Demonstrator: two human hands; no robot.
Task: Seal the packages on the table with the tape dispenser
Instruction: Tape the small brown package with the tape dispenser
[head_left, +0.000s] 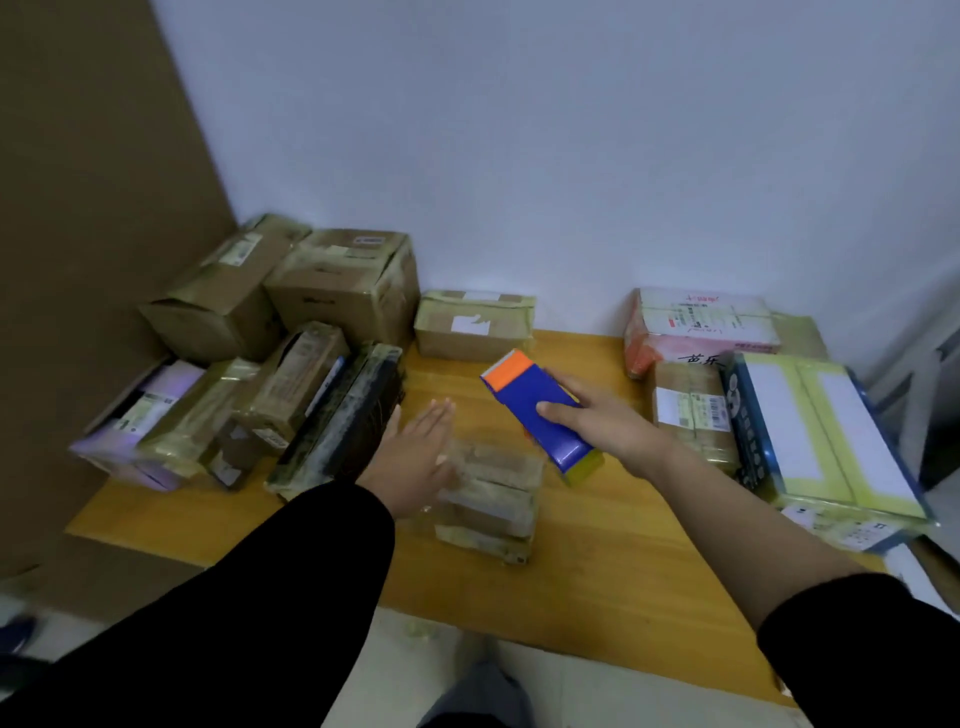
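The right hand (592, 423) is grasping a blue rectangular cardboard box with an orange end and a yellow end (530, 400). The thumb is lying across the top face and the other fingers are hidden behind it. The box is sitting left of the palm, above the wooden table (613, 551). Its long axis is running diagonally, with the orange end pointing away from the person and leftward and the yellow end toward the wrist. The left hand (415, 452) is released, fingers straight, at the left edge of a small brown tape-wrapped parcel (493, 501); contact is too blurred to confirm. This parcel is lying just below the yellow end, nearer the left hand. Setting the box down probably requires clearing it.
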